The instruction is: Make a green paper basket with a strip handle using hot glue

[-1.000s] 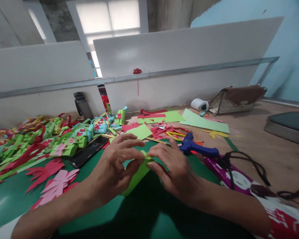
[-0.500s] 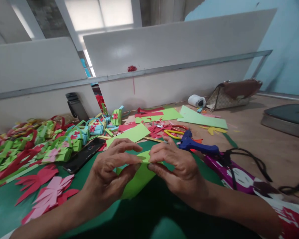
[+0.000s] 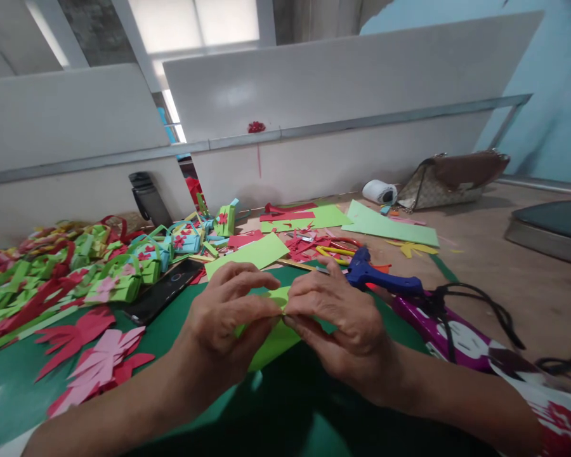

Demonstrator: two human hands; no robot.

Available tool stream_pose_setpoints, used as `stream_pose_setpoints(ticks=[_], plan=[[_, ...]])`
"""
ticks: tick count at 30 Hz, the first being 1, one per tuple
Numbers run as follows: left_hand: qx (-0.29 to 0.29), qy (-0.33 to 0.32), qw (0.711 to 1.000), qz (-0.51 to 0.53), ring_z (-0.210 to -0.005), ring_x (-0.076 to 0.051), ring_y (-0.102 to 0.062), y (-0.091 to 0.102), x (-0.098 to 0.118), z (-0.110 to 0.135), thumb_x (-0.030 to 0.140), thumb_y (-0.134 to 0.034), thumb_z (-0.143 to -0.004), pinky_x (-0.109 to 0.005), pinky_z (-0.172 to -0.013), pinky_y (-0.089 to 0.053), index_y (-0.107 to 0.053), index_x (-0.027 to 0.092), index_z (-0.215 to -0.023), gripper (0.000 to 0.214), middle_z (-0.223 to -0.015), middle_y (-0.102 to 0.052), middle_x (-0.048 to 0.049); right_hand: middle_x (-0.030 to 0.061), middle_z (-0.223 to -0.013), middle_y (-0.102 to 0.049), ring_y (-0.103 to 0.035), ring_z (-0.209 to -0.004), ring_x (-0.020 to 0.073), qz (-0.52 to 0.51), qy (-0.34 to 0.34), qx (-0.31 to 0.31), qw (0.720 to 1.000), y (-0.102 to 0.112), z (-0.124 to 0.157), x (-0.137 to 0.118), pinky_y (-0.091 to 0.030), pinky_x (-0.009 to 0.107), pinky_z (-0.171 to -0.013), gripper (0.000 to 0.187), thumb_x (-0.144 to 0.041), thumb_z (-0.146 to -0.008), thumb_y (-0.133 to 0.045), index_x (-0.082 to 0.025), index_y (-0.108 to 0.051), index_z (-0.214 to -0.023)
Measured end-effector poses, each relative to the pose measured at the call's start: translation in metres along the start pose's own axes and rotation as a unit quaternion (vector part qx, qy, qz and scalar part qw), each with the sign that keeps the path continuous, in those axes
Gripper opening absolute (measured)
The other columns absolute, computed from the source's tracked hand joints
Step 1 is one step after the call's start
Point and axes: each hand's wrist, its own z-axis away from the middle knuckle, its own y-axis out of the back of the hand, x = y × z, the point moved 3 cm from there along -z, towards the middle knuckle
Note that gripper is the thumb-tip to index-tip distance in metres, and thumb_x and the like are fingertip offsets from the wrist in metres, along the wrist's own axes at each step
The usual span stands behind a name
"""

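Note:
My left hand (image 3: 228, 320) and my right hand (image 3: 335, 317) meet over a dark green mat (image 3: 38, 393) and both pinch a folded piece of light green paper (image 3: 273, 336). Thumbs and forefingers press its top edge together at the middle. The paper hangs down between my palms, partly hidden by them. A blue glue gun (image 3: 380, 279) lies just right of my right hand. A black phone (image 3: 164, 292) lies left of my left hand.
Pink and red paper cut-outs (image 3: 95, 358) lie on the mat at left. Several small paper baskets (image 3: 109, 263) pile up behind them. Green sheets (image 3: 390, 228), red scraps, yellow scissors (image 3: 333, 254), a tape roll (image 3: 379, 192), a handbag (image 3: 452, 178) and a dark bottle (image 3: 147, 198) stand further back.
My hands have drawn closer together and lifted the green paper's edge, the fingertips now pinching it at one point. The view has shifted slightly.

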Motion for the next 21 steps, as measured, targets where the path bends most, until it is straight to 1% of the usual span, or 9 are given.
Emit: stream_pose_setpoints(ticks=[3,5,8,11,15,18,21], plan=[[-0.015,0.004,1.0,-0.011,-0.098,-0.02,-0.053,0.001,0.0011,-0.0018,0.002,-0.058,-0.079,-0.036,-0.086,-0.047,-0.066,0.019,-0.079,0.019,-0.1,-0.068,-0.0049,0.0015,-0.078,-0.065,-0.06,-0.078,0.0146,0.031,0.025,-0.007,0.999,-0.0009,0.0008,-0.0025,-0.031,0.045,-0.097,0.011,-0.008,-0.083,-0.053,-0.018,-0.058,-0.083],[-0.021,0.005,1.0,-0.006,-0.1,-0.021,-0.052,0.0016,0.0016,-0.0026,0.001,-0.056,-0.079,-0.037,-0.088,-0.046,-0.066,0.019,-0.077,0.02,-0.102,-0.067,-0.005,0.0024,-0.079,-0.065,-0.06,-0.079,0.0161,0.059,0.048,-0.024,0.997,-0.0009,-0.0003,-0.0055,-0.03,0.048,-0.098,0.012,-0.009,-0.083,-0.05,-0.018,-0.058,-0.085],[-0.026,0.005,1.0,0.009,-0.104,-0.021,-0.05,0.0024,0.0025,-0.0027,0.0,-0.055,-0.078,-0.037,-0.092,-0.044,-0.066,0.018,-0.076,0.021,-0.105,-0.066,-0.0055,0.0033,-0.077,-0.065,-0.06,-0.079,0.0173,0.087,0.073,-0.045,0.993,0.0008,-0.0031,-0.0089,-0.03,0.049,-0.098,0.013,-0.009,-0.083,-0.048,-0.017,-0.058,-0.083],[-0.025,0.013,0.999,0.021,-0.106,-0.021,-0.051,0.0044,0.003,-0.0019,0.001,-0.055,-0.079,-0.039,-0.094,-0.043,-0.066,0.018,-0.078,0.021,-0.107,-0.065,-0.0064,0.0034,-0.077,-0.064,-0.06,-0.079,0.0173,0.085,0.067,-0.05,0.993,0.0038,-0.0048,-0.0084,-0.029,0.05,-0.099,0.012,-0.009,-0.082,-0.049,-0.017,-0.058,-0.083],[-0.018,0.023,1.0,0.007,-0.108,-0.023,-0.051,0.0065,0.0031,-0.0014,0.002,-0.053,-0.08,-0.041,-0.095,-0.043,-0.067,0.018,-0.078,0.021,-0.109,-0.065,-0.008,0.0032,-0.078,-0.064,-0.06,-0.078,0.0161,0.073,0.054,-0.049,0.995,0.0068,-0.0041,-0.006,-0.027,0.049,-0.1,0.012,-0.008,-0.082,-0.05,-0.017,-0.058,-0.083],[-0.013,0.022,1.0,-0.002,-0.109,-0.024,-0.051,0.0054,0.0023,-0.0019,0.003,-0.053,-0.08,-0.042,-0.094,-0.043,-0.067,0.018,-0.076,0.021,-0.11,-0.066,-0.0084,0.0034,-0.079,-0.064,-0.061,-0.079,0.0162,0.067,0.05,-0.048,0.995,0.0081,-0.0029,-0.0059,-0.027,0.048,-0.101,0.011,-0.008,-0.082,-0.051,-0.017,-0.058,-0.083],[-0.007,0.015,1.0,-0.012,-0.108,-0.024,-0.052,0.0035,0.0011,-0.0023,0.004,-0.055,-0.08,-0.043,-0.093,-0.044,-0.067,0.02,-0.075,0.02,-0.109,-0.067,-0.0072,0.0031,-0.08,-0.065,-0.062,-0.079,0.0164,0.071,0.048,-0.052,0.995,0.0086,-0.0018,-0.0061,-0.025,0.049,-0.103,0.013,-0.008,-0.082,-0.051,-0.017,-0.058,-0.085]])
